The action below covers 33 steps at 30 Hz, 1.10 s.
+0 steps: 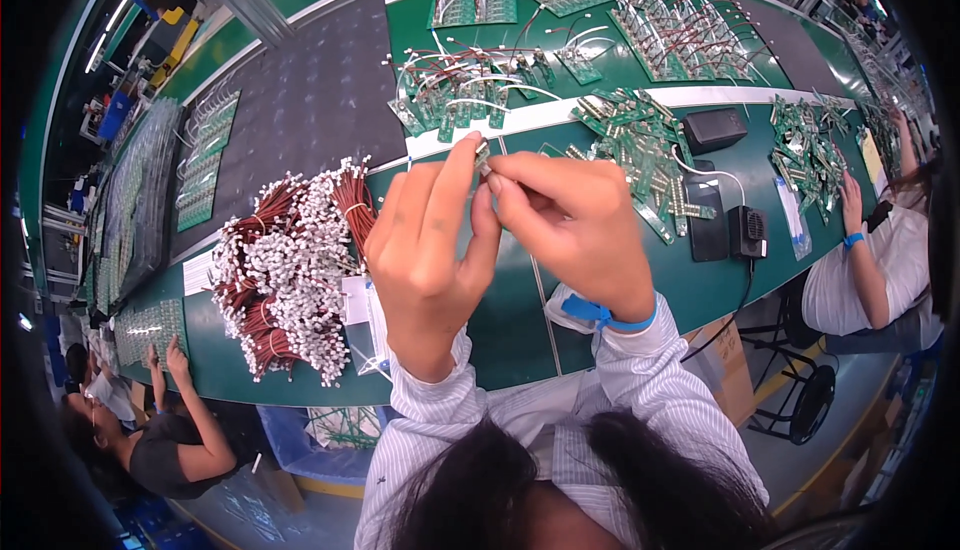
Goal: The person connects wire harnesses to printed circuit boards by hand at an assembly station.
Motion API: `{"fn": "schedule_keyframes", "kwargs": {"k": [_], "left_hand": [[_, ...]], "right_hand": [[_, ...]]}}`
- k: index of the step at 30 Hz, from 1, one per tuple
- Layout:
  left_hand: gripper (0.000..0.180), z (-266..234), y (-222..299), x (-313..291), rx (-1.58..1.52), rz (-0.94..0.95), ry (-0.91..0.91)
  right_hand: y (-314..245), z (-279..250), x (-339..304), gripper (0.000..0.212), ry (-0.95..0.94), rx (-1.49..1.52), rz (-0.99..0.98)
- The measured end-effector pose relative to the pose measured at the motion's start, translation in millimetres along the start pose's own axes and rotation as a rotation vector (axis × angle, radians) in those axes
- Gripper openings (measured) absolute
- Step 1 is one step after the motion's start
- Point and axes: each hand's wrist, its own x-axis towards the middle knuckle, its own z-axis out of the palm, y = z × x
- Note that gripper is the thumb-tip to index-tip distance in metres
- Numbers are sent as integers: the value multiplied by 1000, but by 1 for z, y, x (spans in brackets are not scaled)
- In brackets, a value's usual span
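Note:
In front of my chest, both hands meet over a small circuit board [482, 155], mostly hidden by the fingertips. My left hand [425, 245] grips it between index finger and thumb, the index finger pointing up along it. The thumb and index finger of my right hand [580, 210] are pinched at its right side; whether they also hold a tiny connector cannot be made out. Just beyond my fingertips lie small boards with wires [465, 90]. Left of my left hand is a large heap of red-brown cables with white connectors [290, 260].
Loose narrow green boards [630, 145] are piled right of my hands, beside a black box [714, 128], a phone [708, 220] and a black adapter [748, 232]. Wired board panels [475, 0] stand along the back. Co-workers sit at right [860, 270] and lower left [190, 440].

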Motion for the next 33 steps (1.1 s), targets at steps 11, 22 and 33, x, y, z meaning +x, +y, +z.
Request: {"fn": "schedule_keyframes", "kwargs": {"k": [11, 22, 33], "left_hand": [[30, 5, 3, 0, -108, -56, 81], [28, 1, 3, -1, -88, -64, 181], [26, 3, 5, -4, 14, -178, 227]], "right_hand": [[-4, -1, -1, 10, -43, 10, -145], [-12, -4, -1, 11, -63, -117, -245], [-5, -1, -1, 18, -71, -195, -285]]}}
